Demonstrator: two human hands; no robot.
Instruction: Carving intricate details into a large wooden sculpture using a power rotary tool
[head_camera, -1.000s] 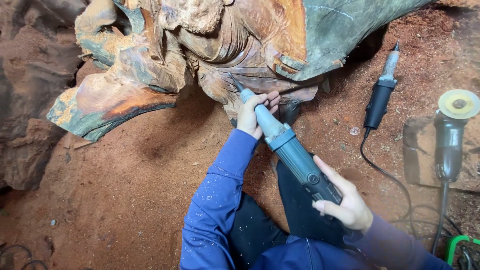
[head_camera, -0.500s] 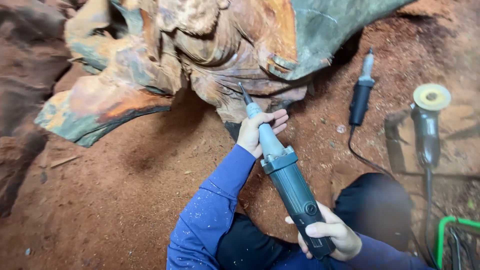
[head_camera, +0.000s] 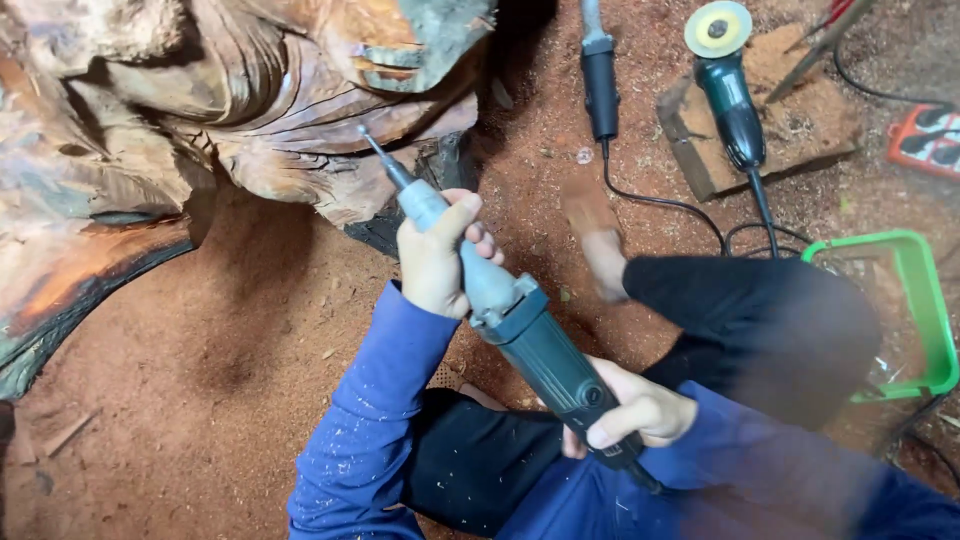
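A large carved wood root sculpture (head_camera: 250, 110) fills the upper left. I hold a long green and grey die grinder (head_camera: 520, 330) with both hands. My left hand (head_camera: 440, 255) wraps its silver neck near the front. My right hand (head_camera: 635, 410) grips the dark rear body by my lap. The thin burr tip (head_camera: 368, 135) touches or nearly touches the reddish lower edge of the carving. Both my sleeves are blue and dusted with wood chips.
Red sawdust covers the ground (head_camera: 230, 360). A second black die grinder (head_camera: 600, 70) lies at the top centre, an angle grinder (head_camera: 728, 80) rests on a wooden board (head_camera: 800, 130) to its right. A green tray (head_camera: 915, 300) sits at the right. My black-trousered knee (head_camera: 770, 320) is raised.
The view has shifted right and closer. The grinder now points up-left at the carving's lower edge, and my right knee has come up into view.
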